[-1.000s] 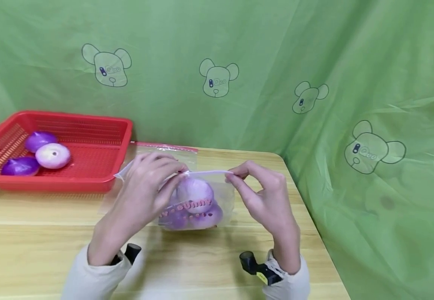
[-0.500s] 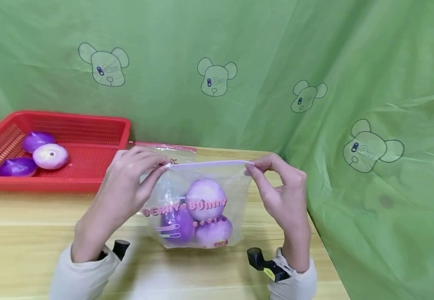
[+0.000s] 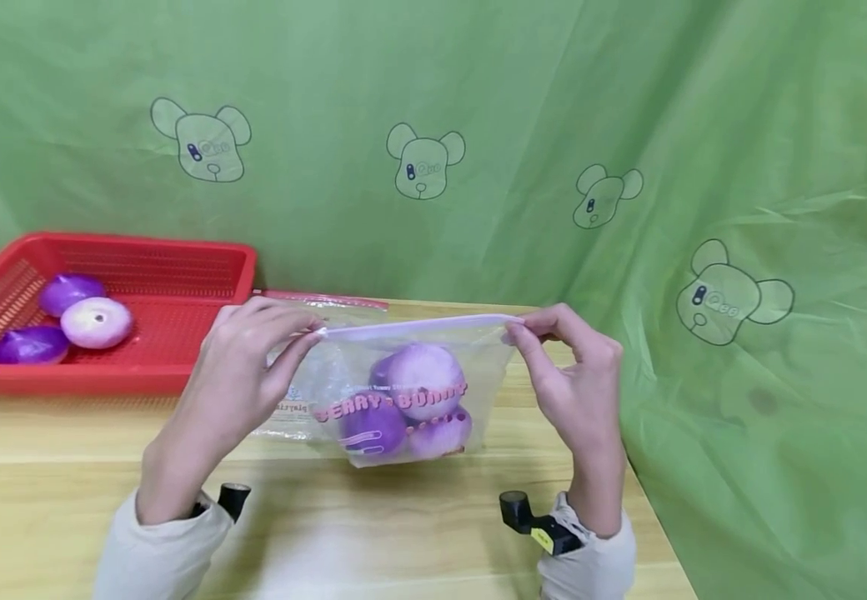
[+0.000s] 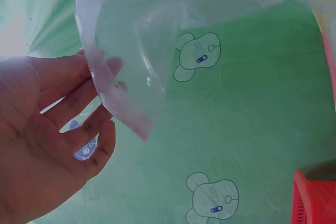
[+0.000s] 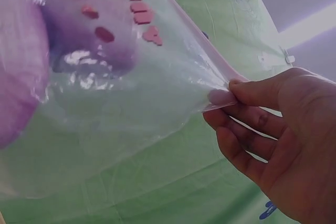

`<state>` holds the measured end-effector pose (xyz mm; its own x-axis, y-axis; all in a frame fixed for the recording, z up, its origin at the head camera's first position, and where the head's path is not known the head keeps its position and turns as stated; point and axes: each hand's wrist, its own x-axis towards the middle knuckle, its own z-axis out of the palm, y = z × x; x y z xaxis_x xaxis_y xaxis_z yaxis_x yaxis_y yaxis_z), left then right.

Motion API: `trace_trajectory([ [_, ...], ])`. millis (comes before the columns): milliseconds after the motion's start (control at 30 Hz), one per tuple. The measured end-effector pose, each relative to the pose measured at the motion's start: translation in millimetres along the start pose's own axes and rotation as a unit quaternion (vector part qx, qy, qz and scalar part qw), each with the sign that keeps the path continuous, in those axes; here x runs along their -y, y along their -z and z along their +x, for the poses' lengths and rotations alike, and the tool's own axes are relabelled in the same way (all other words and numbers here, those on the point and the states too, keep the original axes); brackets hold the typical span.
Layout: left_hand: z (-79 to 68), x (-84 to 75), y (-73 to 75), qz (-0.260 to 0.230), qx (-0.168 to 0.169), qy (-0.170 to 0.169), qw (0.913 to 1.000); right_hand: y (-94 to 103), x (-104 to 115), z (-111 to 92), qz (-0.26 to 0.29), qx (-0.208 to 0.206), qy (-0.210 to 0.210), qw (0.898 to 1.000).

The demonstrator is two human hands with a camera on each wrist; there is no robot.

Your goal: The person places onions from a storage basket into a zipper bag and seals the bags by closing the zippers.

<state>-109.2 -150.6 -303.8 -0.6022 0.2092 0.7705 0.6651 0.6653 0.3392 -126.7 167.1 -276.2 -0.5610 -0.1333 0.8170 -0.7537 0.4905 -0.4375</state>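
Note:
Between both hands hangs a clear zip bag [image 3: 489, 375] with a pale lilac strip along its top and pink lettering on the front. Several purple onions [image 3: 426, 381] are bunched in its lower part. My left hand [image 3: 242, 375] pinches the top strip near its left end, thumb against fingers. At the right end of the strip, my right hand [image 3: 579, 375] pinches the corner. In the right wrist view, the thumb and index finger grip the bag's corner, and the plastic is drawn into creases. The left wrist view has the strip's loose end curving past the left fingers.
A red plastic basket [image 3: 178, 383] at the left holds several purple onions [image 3: 96, 322]. Behind the held bag, another clear bag [image 3: 294, 429] with a red zip edge lies on the wooden table [image 3: 373, 542]. A green curtain [image 3: 493, 217] hangs behind and to the right.
The hands have moved apart, stretching the bag's top strip straight. The bag first turned its printed front to view, then rose and shifted right over the last half second.

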Motion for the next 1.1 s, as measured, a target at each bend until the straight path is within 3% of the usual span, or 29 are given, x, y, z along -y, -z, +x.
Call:
trace_trajectory([
  [300, -1.0, 6.4, -0.5, 0.002, 0.014, 0.006, 0.9999, 2.8, -5.2, 0.2, -0.006, -0.005, -0.014, 1.000],
  [767, -1.7, 21.4, -3.1, -0.037, 0.029, 0.015, 0.9988, 7.3, -18.4, -1.3, -0.016, -0.011, -0.035, 0.999],
  [967, -1.9, 22.8, 1.0, -0.067, 0.038, 0.009, 0.9970, 12.4, -16.0, -1.6, -0.009, -0.023, -0.036, 0.999],
  [1100, -2.4, 23.8, -5.3, -0.077, 0.033, 0.013, 0.9964, 16.0, -13.2, -2.0, -0.018, -0.025, -0.040, 0.999],
])
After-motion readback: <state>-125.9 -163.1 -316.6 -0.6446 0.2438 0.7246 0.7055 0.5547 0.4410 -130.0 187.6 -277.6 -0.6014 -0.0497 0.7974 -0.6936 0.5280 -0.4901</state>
